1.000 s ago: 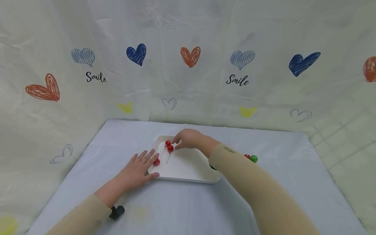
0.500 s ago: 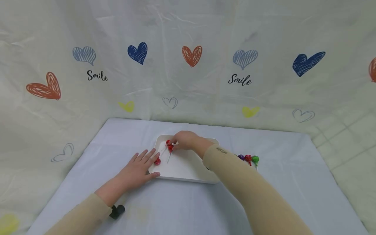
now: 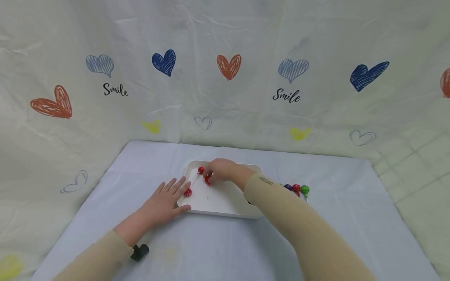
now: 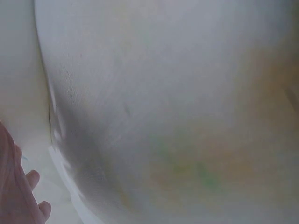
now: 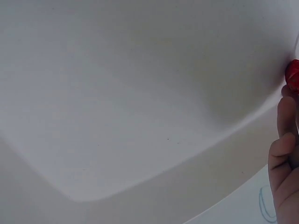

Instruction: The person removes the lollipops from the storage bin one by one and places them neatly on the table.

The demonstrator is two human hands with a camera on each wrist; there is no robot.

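A white tray [image 3: 225, 203] lies on the table in the head view. My left hand [image 3: 163, 205] rests with spread fingers on its left edge, beside a red lollipop [image 3: 188, 192]. Inside the tray, my right hand [image 3: 221, 170] pinches a second red lollipop [image 3: 207, 180] by its head. Another red lollipop [image 3: 200, 170] lies just left of those fingers. In the right wrist view, a red wrapped head [image 5: 293, 74] shows at the fingertips of the right hand [image 5: 286, 158]. Only part of the left hand [image 4: 21, 191] appears in the left wrist view.
Right of the tray, partly behind the right sleeve, lie several lollipops, among them a purple one [image 3: 288, 187], a red one [image 3: 296, 188] and a green one [image 3: 304, 190]. A black object [image 3: 140, 253] is at the left wrist. A heart-printed curtain [image 3: 246, 109] hangs behind the table.
My right hand has closed its fingers on the middle red lollipop and shifted it slightly right and down, its stick turning from view. The left hand has stayed in place.
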